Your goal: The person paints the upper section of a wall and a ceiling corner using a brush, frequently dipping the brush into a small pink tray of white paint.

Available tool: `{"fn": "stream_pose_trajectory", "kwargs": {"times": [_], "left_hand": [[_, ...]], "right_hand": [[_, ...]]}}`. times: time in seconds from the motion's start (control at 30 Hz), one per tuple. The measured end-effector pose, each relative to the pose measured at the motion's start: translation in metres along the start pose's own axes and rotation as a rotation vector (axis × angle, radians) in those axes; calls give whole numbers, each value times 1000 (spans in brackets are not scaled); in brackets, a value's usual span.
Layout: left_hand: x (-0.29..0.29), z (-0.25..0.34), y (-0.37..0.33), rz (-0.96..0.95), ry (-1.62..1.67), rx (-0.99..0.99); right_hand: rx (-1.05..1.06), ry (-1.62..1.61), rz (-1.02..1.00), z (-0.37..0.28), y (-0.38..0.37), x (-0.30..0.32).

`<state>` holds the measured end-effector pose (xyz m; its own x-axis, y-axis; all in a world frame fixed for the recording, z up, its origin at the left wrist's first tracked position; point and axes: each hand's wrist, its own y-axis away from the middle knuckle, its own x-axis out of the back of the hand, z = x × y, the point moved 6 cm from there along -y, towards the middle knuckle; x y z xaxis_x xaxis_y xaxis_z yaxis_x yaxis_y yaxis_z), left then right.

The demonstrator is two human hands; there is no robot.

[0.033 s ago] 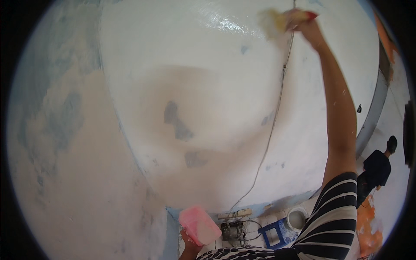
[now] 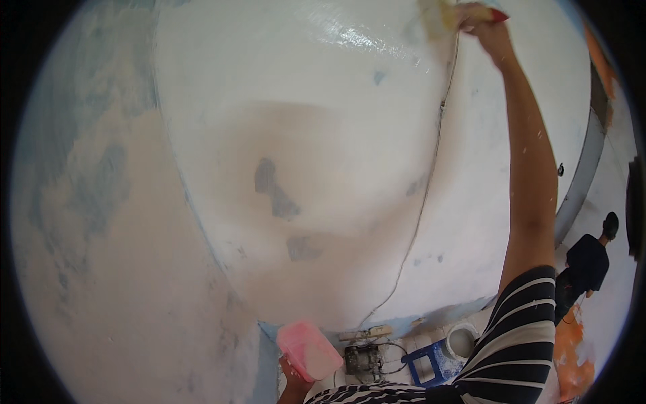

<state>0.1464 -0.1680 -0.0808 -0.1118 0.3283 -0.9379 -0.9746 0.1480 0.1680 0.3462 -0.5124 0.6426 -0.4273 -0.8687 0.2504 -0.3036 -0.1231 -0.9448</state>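
Observation:
High on the pale wall (image 2: 350, 148), my right hand (image 2: 479, 27) is closed around the handle of a wide paintbrush (image 2: 439, 19). The brush head is smeared by motion, and a red handle end pokes out behind my fingers. Left of the brush, a patch of wall shines wet. Low down, my left hand (image 2: 293, 380) grips the side of a pink plastic container (image 2: 296, 337) holding whitish paint (image 2: 321, 362). Grey-blue patches (image 2: 282, 202) show through the wall's white coat.
A thin cable (image 2: 418, 215) runs down the wall beside the brush. Below stand a small motor-like machine (image 2: 362, 359), a blue stool (image 2: 418, 372) and a bucket (image 2: 461, 342) of greyish-white liquid. Another person (image 2: 585, 266) in dark clothes is at the far right. A wall corner bends down on the left.
My right hand and the paintbrush have moved up and slightly right along the wall. My left hand and the pink container have stayed in place.

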Motion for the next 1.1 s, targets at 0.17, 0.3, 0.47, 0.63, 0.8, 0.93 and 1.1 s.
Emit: {"fn": "stream_pose_trajectory", "kwargs": {"times": [0.17, 0.3, 0.47, 0.63, 0.8, 0.93, 1.1], "left_hand": [[-20, -12, -11, -16, -2, -70], [-36, -31, -34, -65, -53, -83], [-49, -82, -52, -76, -24, 34], [-69, -124, -56, -6, -71, 55], [-82, -136, -67, -77, -20, -27], [-56, -160, -60, -48, 48, -59], [-43, -181, -59, -68, 59, -35]], "right_hand": [[336, 469, 285, 2, 6, 36], [375, 760, -334, 58, 167, -82], [280, 509, -1088, 35, 368, -147], [-153, 309, -602, 51, 206, -72], [108, 369, 8, -6, 26, 44], [388, 261, 394, -44, 0, 95], [564, 546, 148, 2, 94, 25]]}}
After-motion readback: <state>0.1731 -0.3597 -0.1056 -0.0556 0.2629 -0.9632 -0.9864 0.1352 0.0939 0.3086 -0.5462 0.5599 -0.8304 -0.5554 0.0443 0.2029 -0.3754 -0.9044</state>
